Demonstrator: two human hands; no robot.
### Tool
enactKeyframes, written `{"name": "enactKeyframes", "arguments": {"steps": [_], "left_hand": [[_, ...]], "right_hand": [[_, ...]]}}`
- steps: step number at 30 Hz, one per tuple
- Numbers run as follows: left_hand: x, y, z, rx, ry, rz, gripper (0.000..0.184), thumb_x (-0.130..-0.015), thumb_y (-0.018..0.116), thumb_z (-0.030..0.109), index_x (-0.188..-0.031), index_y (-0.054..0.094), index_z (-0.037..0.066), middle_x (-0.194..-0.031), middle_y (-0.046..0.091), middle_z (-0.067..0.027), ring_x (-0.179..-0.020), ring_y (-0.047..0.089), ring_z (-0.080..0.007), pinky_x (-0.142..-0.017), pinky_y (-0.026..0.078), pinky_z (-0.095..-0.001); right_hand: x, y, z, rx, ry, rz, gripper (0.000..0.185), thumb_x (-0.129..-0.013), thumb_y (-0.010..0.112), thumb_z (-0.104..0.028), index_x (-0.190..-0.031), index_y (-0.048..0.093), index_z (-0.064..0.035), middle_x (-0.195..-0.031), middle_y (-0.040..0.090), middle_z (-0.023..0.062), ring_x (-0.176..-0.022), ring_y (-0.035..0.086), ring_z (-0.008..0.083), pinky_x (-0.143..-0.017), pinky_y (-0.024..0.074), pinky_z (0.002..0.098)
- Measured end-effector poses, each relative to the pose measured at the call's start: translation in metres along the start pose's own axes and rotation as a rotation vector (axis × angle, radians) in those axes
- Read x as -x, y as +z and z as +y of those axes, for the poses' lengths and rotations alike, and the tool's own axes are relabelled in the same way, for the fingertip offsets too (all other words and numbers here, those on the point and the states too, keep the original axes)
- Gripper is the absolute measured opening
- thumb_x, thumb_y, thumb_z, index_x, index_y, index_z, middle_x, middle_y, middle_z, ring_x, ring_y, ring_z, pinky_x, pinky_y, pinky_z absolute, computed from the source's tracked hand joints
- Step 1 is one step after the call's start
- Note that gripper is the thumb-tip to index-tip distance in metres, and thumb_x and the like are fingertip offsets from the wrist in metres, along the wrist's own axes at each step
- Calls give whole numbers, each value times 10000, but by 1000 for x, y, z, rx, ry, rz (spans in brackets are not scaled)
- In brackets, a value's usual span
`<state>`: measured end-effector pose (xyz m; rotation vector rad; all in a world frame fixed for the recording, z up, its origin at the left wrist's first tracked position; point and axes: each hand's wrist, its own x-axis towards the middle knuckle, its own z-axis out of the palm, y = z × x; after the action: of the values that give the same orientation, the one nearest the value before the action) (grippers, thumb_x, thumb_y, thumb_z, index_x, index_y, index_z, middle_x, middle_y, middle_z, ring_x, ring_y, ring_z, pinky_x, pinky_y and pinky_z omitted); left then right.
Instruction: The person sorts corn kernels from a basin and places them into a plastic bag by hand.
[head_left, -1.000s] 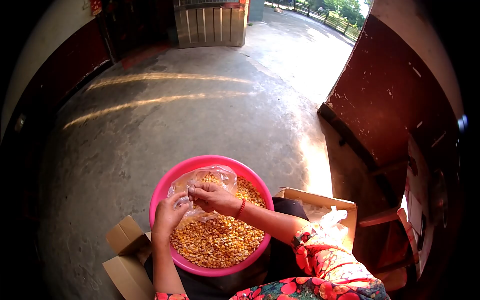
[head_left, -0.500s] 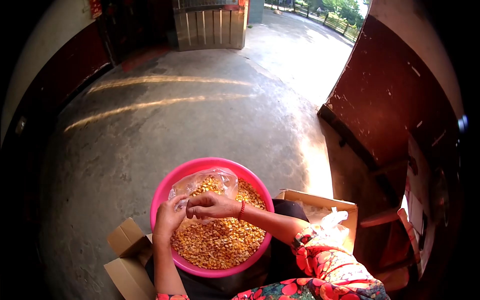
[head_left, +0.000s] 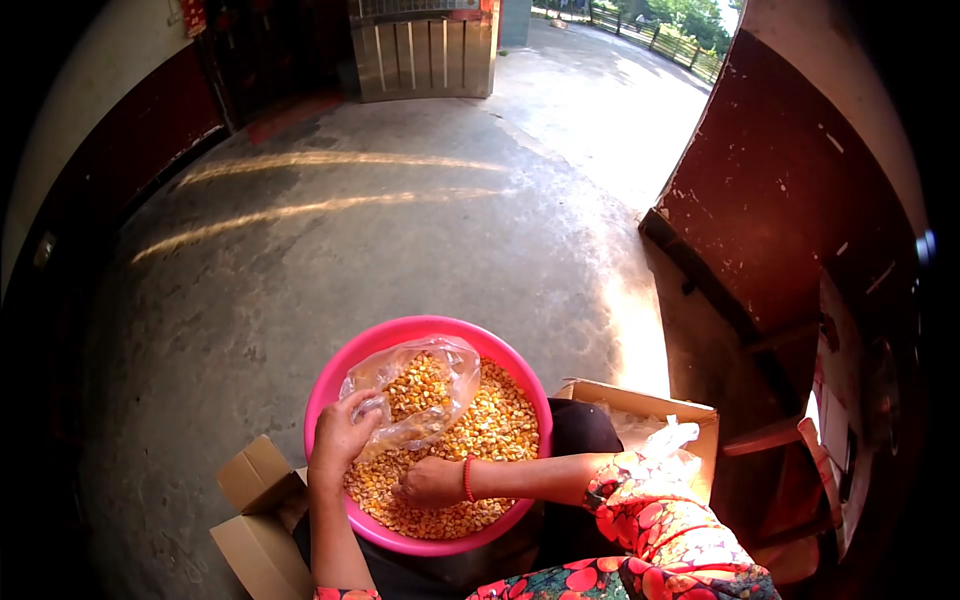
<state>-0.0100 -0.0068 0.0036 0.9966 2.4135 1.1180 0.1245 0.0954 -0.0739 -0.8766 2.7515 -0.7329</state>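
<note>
A pink basin point(head_left: 318, 395) full of yellow corn kernels point(head_left: 505, 420) sits in front of me. On the kernels, at the basin's far left, lies a clear plastic bag point(head_left: 425, 430) with its mouth spread and some corn inside. My left hand point(head_left: 343, 432) pinches the bag's near left edge between thumb and fingers. Lower down, my right hand point(head_left: 432, 483), with a red bead bracelet at the wrist, is curled into the loose kernels. Its fingertips are partly hidden by the hand and the corn.
An open cardboard box point(head_left: 262, 480) stands left of the basin. Another cardboard box point(head_left: 690, 410), with clear plastic in it, is at the right. Beyond them are a concrete floor point(head_left: 400, 260), a dark red wall point(head_left: 780, 190) and a metal door panel point(head_left: 425, 60).
My right hand has moved down from the bag's mouth into the loose corn. The bag's mouth now shows more openly, and my left hand stays at its edge.
</note>
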Motion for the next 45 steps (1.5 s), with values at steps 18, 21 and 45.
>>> {"name": "enactKeyframes", "arguments": {"steps": [18,21,45], "left_hand": [[-1,2,-6,-42,25,64,410,-730,674,181,-1131,623,114,-823,638,-221,-737,646,-331,-675,500,-379],[-2,1,-6,-5,7,55,413,-730,670,178,-1135,619,115,-836,643,-218,-760,650,-333,-688,504,-380],[-6,-4,5,-22,55,186,591,-753,632,74,-1314,463,144,-1140,597,-188,-1051,575,-344,-872,466,-397]], "right_hand": [[1,-64,-2,-1462,150,-151,201,-918,478,-217,-781,554,-91,-553,382,-70,-448,315,34,-395,228,205],[5,-90,13,-1716,149,121,146,-941,474,-203,-914,553,-83,-586,380,-65,-446,300,22,-390,206,191],[2,-25,8,-43,-56,289,312,-807,551,-113,-1112,545,-46,-1047,539,158,-933,566,334,-781,479,421]]}}
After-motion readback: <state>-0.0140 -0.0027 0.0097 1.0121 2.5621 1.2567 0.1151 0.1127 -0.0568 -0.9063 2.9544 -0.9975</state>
